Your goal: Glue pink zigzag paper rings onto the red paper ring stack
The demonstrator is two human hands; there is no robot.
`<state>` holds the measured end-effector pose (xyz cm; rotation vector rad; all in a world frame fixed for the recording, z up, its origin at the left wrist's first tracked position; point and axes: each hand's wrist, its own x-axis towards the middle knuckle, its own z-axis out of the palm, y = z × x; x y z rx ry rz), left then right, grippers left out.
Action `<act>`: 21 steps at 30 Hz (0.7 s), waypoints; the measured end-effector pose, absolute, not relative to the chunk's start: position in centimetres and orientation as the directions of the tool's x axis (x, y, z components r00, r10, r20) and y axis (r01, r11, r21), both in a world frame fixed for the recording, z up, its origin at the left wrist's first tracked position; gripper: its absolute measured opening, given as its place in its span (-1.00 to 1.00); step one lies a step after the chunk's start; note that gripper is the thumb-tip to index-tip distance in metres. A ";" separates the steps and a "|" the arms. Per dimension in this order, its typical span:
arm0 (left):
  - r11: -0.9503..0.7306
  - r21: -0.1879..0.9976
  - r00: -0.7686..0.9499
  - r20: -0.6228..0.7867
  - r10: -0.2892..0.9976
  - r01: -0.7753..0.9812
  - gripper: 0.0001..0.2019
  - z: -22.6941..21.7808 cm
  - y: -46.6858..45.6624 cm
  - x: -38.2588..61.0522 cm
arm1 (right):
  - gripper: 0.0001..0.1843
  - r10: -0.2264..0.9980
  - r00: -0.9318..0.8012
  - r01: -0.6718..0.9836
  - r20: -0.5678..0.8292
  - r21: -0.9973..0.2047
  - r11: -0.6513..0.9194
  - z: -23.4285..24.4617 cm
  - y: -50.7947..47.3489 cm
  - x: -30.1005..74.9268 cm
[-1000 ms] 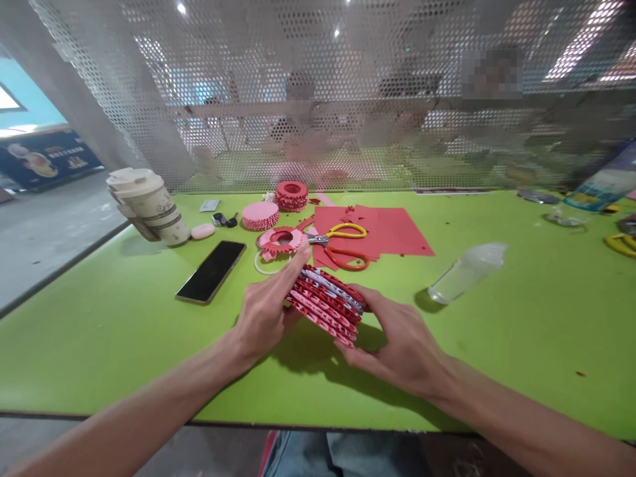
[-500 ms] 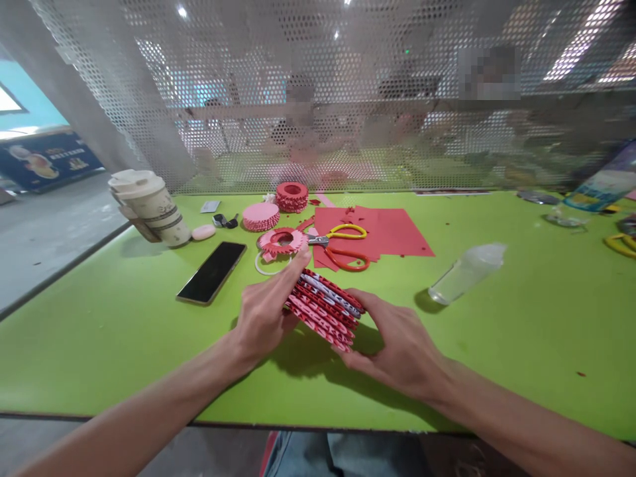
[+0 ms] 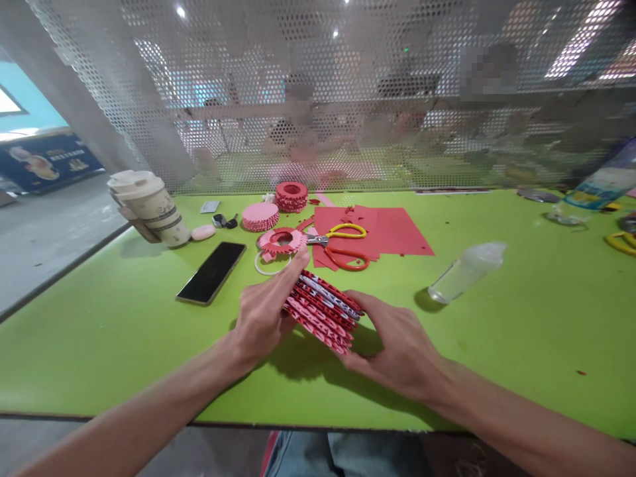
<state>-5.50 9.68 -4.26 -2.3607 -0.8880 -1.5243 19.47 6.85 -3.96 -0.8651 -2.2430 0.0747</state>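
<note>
Both my hands hold a tilted stack of red, pink and white cut-paper pieces (image 3: 322, 308) just above the green table (image 3: 99, 331). My left hand (image 3: 263, 311) grips its left edge, the index finger stretched along the top. My right hand (image 3: 397, 344) cups the right and lower edge, fingers curled round it. Beyond the stack lie a pink paper ring (image 3: 281, 240) on a white hoop, a pink paper round (image 3: 260, 215), a red paper roll (image 3: 291, 195), and red paper sheets (image 3: 392, 232) with yellow- and orange-handled scissors (image 3: 342, 245) on top.
A black phone (image 3: 211, 271) lies to the left, with a lidded paper cup (image 3: 149, 205) and a pink oval item (image 3: 203, 231) behind it. A clear plastic cup (image 3: 464, 271) lies on its side at right. A perforated metal screen (image 3: 318, 93) closes the far edge; people sit behind it.
The stack has sunk slightly and been pressed a little flatter between my hands. Nothing else has moved.
</note>
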 end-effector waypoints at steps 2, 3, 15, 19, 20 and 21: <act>-0.810 0.155 0.294 0.880 0.374 0.565 -0.24 -3.9 9.6 -5.7 | -0.29 0.589 -0.518 0.555 0.620 -0.281 0.783 -3.8 7.1 19.7; -0.820 0.147 0.321 0.871 0.373 0.553 -0.21 -3.7 9.6 -6.0 | -0.29 0.574 -0.523 0.552 0.630 -0.262 0.791 -3.7 7.3 19.9; -0.528 0.087 0.475 0.332 0.815 0.845 -0.52 1.2 17.1 -12.2 | -0.41 0.421 -0.734 0.542 0.533 0.087 0.836 -3.6 11.2 22.2; -0.550 0.071 0.531 0.184 0.827 0.832 -0.70 0.9 20.5 -9.9 | -0.25 0.413 -0.766 0.476 0.493 0.003 0.879 -3.4 11.2 22.3; -0.553 0.076 0.536 0.167 0.828 0.830 -0.76 0.6 21.0 -9.5 | -0.15 0.408 -0.772 0.461 0.488 -0.014 0.887 -3.2 11.0 22.6; -0.554 0.084 0.538 0.156 0.829 0.829 -0.80 0.4 21.4 -9.3 | -0.08 0.405 -0.773 0.451 0.489 -0.025 0.892 -3.1 10.8 23.0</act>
